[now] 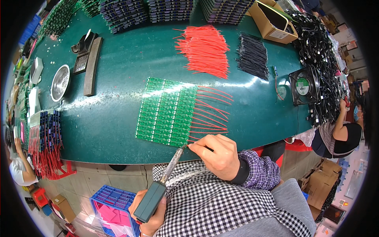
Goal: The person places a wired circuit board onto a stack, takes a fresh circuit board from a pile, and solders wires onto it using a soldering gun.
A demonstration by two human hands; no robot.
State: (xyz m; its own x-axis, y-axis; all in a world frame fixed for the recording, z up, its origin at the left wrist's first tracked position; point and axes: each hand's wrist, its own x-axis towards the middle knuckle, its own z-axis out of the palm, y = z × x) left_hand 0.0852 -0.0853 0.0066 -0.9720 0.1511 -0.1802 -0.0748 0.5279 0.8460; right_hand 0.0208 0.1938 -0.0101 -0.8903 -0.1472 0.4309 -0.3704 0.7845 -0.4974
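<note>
A green circuit board panel (167, 111) lies flat on the dark green table, with red wires (213, 110) sticking out along its right edge. My left hand (152, 215) grips the dark handle of a soldering iron (158, 189), whose metal tip reaches the panel's near right corner. My right hand (217, 152) pinches a red wire at that same corner, right beside the iron's tip. A checked sleeve covers my left arm.
A loose pile of red wires (205, 49) and a pile of black wires (252, 55) lie farther back. A black fan (303, 86), a cardboard box (272, 21), a metal bowl (60, 82), board stacks (158, 10) and a blue crate (112, 201) surround. Another person (341, 134) works at right.
</note>
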